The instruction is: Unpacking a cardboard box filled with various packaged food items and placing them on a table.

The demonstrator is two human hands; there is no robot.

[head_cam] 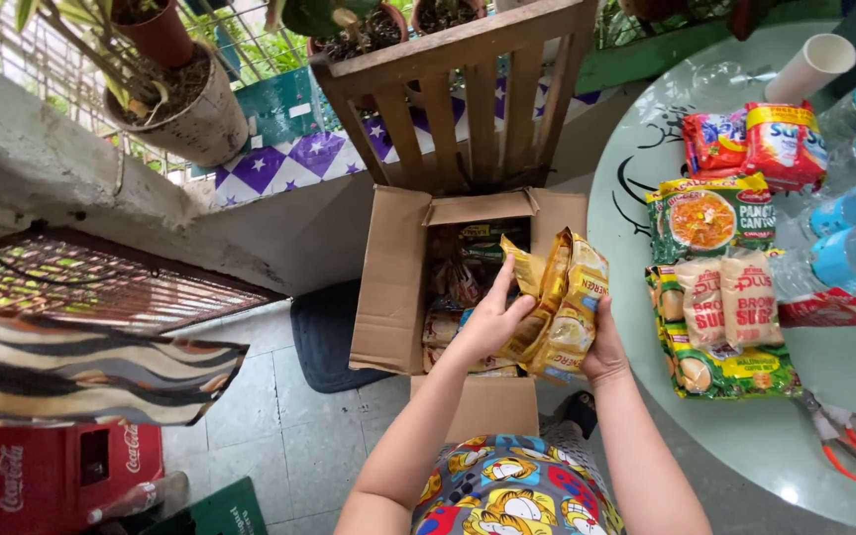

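The person's left hand (492, 319) and right hand (603, 349) are both closed around a stack of yellow noodle packets (559, 302), held upright above an open cardboard box (391, 282) on the floor. More packets lie inside the box. On the round glass table (646, 149) to the right lie green-and-orange noodle packs (708, 218), two brown sugar bags (727, 300), red packets (757, 144) and orange-handled scissors (852, 441).
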